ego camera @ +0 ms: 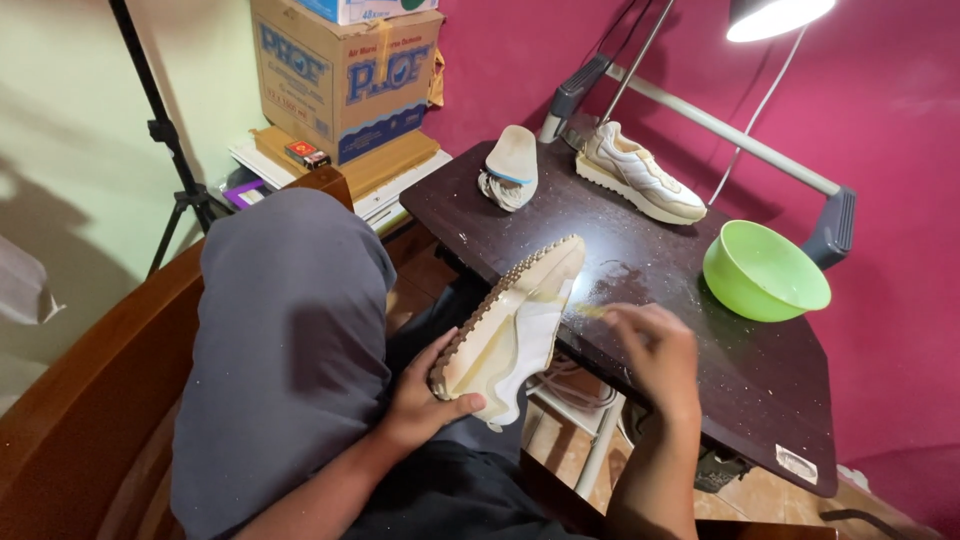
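The left hand [420, 400] grasps a cream shoe [515, 325] by its heel, sole turned up, its toe resting on the desk's [760, 390] near edge. The right hand [655, 350], blurred, pinches a small brush [592, 311] against the shoe's side. A green bowl [765, 272] sits near the desk's right edge, a second shoe [640, 172] at the far edge.

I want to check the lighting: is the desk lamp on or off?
On. The lamp head glows bright white at the top, and its light shines on the dark table below.
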